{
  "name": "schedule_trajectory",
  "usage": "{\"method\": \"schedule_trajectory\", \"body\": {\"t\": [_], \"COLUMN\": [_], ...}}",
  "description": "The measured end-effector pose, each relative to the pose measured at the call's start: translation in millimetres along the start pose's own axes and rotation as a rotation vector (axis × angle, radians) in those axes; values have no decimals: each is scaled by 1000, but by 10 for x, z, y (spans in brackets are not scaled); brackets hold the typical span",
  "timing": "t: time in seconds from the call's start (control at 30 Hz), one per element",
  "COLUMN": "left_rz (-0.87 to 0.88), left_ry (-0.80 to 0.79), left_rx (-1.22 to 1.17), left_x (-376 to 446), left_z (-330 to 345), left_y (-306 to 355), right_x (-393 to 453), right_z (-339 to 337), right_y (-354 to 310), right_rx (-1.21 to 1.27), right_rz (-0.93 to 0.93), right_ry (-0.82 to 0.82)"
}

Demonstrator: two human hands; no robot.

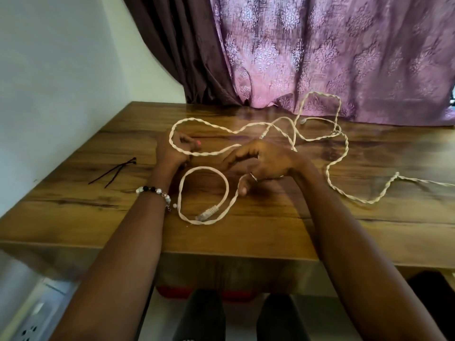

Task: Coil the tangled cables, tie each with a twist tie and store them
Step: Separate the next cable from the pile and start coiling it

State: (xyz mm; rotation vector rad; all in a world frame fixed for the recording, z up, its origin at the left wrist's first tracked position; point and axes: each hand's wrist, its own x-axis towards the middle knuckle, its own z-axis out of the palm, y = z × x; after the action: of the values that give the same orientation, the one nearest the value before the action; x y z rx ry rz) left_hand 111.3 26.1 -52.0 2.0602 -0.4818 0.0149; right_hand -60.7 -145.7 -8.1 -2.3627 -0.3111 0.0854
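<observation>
1. fingers of the right hand curl loosely above the tabletop, and a strand of the cream braided cable passes under them; whether they pinch it i cannot tell.
2. nearest the table edge, that cable forms a small loop with a pale plug end lying inside it.
3. left hand, with a beaded bracelet at the wrist, curls its fingers round a wider loop of the same cable.
4. thin dark twist ties lie apart on the brown wooden table, left of the hands.
5. farther back, the rest of the cable sprawls in tangled twisted loops toward the right edge.
6. behind the table hangs a purple patterned curtain.
</observation>
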Motion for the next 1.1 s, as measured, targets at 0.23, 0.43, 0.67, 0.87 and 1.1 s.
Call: {"method": "schedule_trajectory", "body": {"t": [0.23,0.43,0.67,0.87,1.1], "left_rz": [-46,88,523,565,790], "left_ry": [-99,144,-64,-318,371], "left_rx": [108,43,-707,-228,131], "left_x": [6,116,-212,-350,-348], "left_z": [-19,-50,-122,52,116], "left_y": [96,24,436,508,523], "right_x": [-31,-8,54,84,84], "right_z": [-54,-99,-166,-211,-235], "right_y": [71,165,309,257,193], "right_rx": [19,505,360,565,689], "right_rz": [-12,-156,14,26,27], "right_ry": [-166,461,843,936,907]}}
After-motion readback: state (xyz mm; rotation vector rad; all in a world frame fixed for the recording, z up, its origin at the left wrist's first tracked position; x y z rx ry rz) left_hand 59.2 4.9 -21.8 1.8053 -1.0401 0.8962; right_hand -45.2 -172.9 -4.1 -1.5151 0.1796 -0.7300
